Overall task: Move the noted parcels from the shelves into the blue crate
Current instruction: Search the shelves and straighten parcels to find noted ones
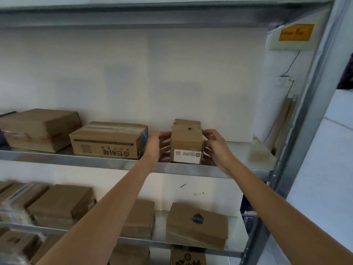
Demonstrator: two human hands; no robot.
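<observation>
Cardboard parcel (pixel 186 142), small and upright with a white label low on its front, stands on the upper metal shelf (pixel 118 163), close to the front edge and near the white back wall (pixel 133 73). The left hand (pixel 156 145) lies against its left side with fingers spread, and the right hand (pixel 214 143) curls round its right side and top corner, so both hands grasp the parcel between them. Just left of the left hand sits a wide printed box (pixel 107 139), its near end close to the wrist; further left is a taped box (pixel 38 129). To the right of the parcel the shelf runs bare up to the steel post (pixel 305 111). Above it there is open height up to the next shelf. Below, the lower shelf (pixel 191 245) carries several flat boxes, one with a dark mark (pixel 197 219) under the right forearm.
</observation>
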